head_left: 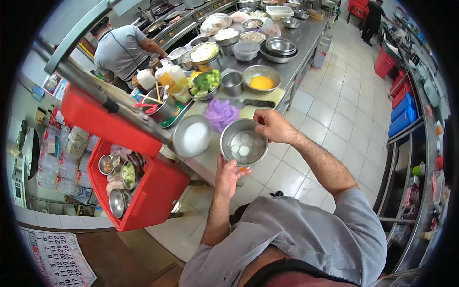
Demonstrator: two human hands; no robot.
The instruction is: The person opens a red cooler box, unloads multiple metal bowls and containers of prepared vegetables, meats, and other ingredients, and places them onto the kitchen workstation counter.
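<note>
A round metal bowl (232,131) with several white round pieces in cloudy liquid is held at the counter's near edge. My right hand (271,125) grips its upper right rim, thumb over the edge. Below the bowl, my left hand (228,179) supports its underside, fingers partly hidden. A second metal bowl (192,136) holding something white stands just left. Behind lie a purple cloth or bag (221,114) and a knife (258,103) on a pale board. Farther back is a metal bowl with yellow liquid (262,82).
On the counter (301,57) stand bottles (173,82), a bowl of green vegetables (204,83) and stacked bowls (280,46). A red bin (158,196) with containers hangs at the left. One person (119,50) works behind the counter; another (374,21) stands far right.
</note>
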